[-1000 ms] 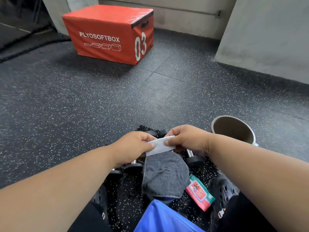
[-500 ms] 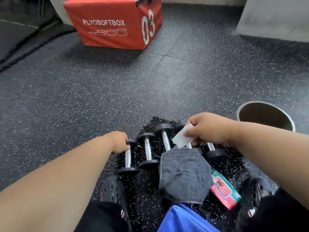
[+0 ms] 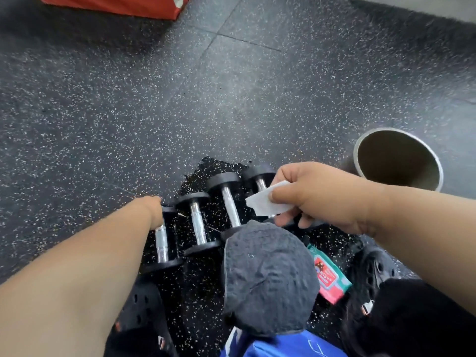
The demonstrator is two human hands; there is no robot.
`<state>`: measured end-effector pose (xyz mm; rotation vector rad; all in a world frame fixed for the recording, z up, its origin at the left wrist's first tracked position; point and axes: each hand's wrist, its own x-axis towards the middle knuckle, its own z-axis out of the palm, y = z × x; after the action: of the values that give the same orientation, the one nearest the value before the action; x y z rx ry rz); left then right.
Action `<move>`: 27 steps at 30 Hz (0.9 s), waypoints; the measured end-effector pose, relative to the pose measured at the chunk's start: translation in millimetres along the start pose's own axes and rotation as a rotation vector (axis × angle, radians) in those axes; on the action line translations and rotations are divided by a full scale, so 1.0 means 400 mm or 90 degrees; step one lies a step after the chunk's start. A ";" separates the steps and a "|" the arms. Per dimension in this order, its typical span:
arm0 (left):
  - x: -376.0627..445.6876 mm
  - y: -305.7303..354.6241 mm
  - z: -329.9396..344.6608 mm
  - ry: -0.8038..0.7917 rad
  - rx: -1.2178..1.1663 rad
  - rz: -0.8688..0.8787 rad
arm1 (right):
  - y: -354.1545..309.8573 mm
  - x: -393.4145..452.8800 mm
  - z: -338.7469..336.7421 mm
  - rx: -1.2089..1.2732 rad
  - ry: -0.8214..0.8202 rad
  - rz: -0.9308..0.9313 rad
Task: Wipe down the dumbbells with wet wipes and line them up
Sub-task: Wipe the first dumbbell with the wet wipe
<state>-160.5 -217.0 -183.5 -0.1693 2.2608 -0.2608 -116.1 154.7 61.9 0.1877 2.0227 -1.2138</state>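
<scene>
Several small dumbbells with chrome handles and black ends lie side by side on the speckled rubber floor. My left hand (image 3: 152, 210) rests on the far end of the leftmost dumbbell (image 3: 162, 243); its fingers are hidden. Two more dumbbells (image 3: 199, 225) (image 3: 230, 207) lie to its right, and a fourth (image 3: 260, 180) is partly behind my right hand (image 3: 316, 194). That hand pinches a folded white wet wipe (image 3: 266, 202) just above the fourth dumbbell. A red and green wipes pack (image 3: 328, 275) lies on the floor to the right.
A dark grey cap brim (image 3: 268, 276) hangs in the lower middle and hides part of the dumbbells. A metal bin (image 3: 398, 161) stands open at the right. A red plyo box (image 3: 116, 3) sits far left. Black shoes flank the dumbbells.
My left hand let go of the wipe and dropped to the leftmost dumbbell. My right hand keeps the wipe. The view tilted down, bringing the dumbbells into sight.
</scene>
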 end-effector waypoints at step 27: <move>-0.119 -0.008 0.027 0.020 0.169 0.016 | -0.007 0.003 -0.044 0.237 -0.091 -0.021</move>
<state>-121.6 -211.5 -154.6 0.0023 2.2315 -0.5497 -127.6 166.9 67.7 0.2404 1.6708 -1.5734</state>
